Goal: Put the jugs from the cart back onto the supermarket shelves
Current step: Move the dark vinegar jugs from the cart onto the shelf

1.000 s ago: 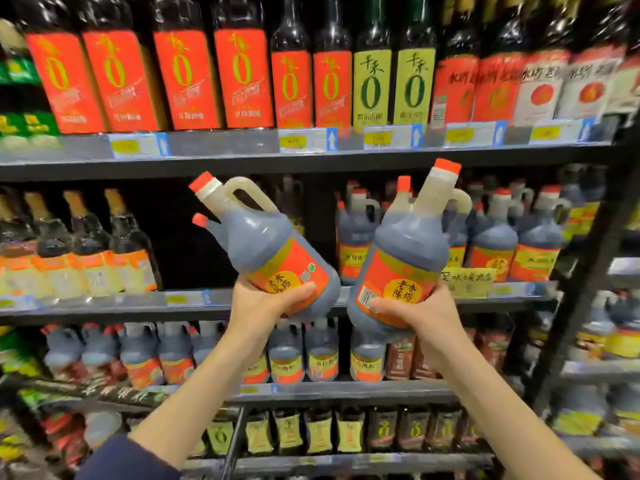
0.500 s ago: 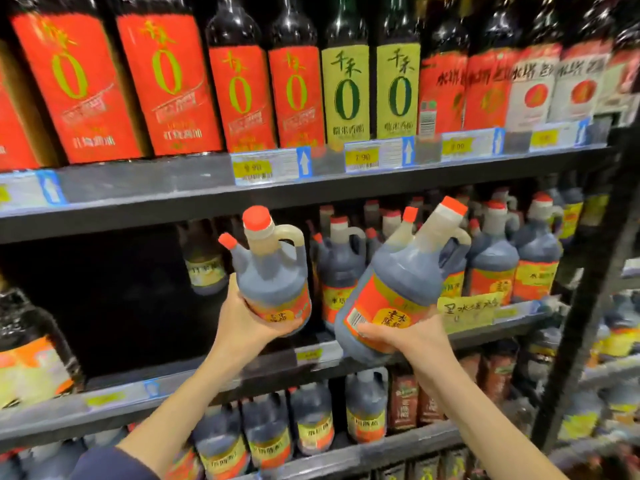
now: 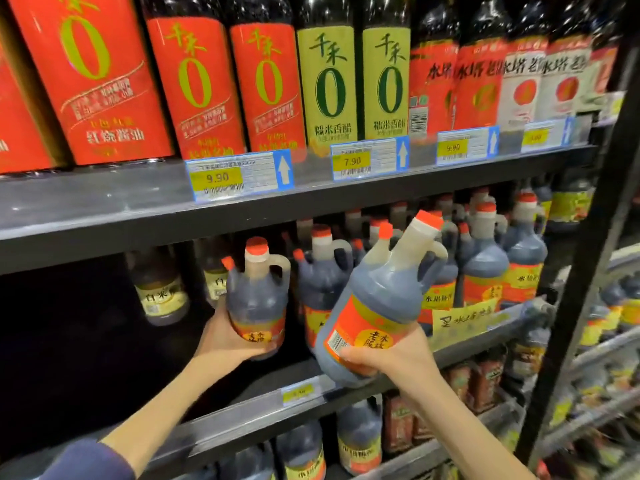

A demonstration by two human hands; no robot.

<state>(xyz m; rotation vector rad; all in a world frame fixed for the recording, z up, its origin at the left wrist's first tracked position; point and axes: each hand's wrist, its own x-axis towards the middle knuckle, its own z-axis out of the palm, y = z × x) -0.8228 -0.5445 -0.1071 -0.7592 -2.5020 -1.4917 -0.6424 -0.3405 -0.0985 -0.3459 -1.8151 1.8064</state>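
Supermarket aisle. Dark metal shelving across the whole view, black upright post [image 3: 581,271] at right. Upper shelf [image 3: 104,202]: packed with tall bottles, red labels [image 3: 100,81] left, green labels [image 3: 327,81] centre, price tags [image 3: 239,176] clipped to the rail. Middle shelf [image 3: 225,422]: the target level, judging by the row of matching shelved jugs [image 3: 485,271] with red caps and orange labels on its right half. Dark gap [image 3: 86,341] on its left half, only a few pale-labelled bottles [image 3: 161,296] far back. Likely the slot meant for the jugs in hand.

Left jug [image 3: 258,299]: upright, over the shelf, just left of the nearest shelved jug, handle to the right. Cannot tell whether the base is down on the deck; hidden by the hand. Left hand [image 3: 223,337]: fingers and thumb curled round the lower body at the label, cupping from the left and below. Probably to carry the weight and leave the neck free under the upper shelf.

Right jug [image 3: 377,306]: out in front of the shelf edge, tilted, cap leaning up and right toward the row. Right hand [image 3: 398,356]: wrapped under the base, fingertips across the barcode edge of the label. Held low and forward, seemingly waiting for the left one to be set. Tilt worth correcting before entry; little headroom.

Handwritten yellow sign [image 3: 464,322] on the rail just right of the right jug. Dark blue sleeve [image 3: 86,459] at bottom left.
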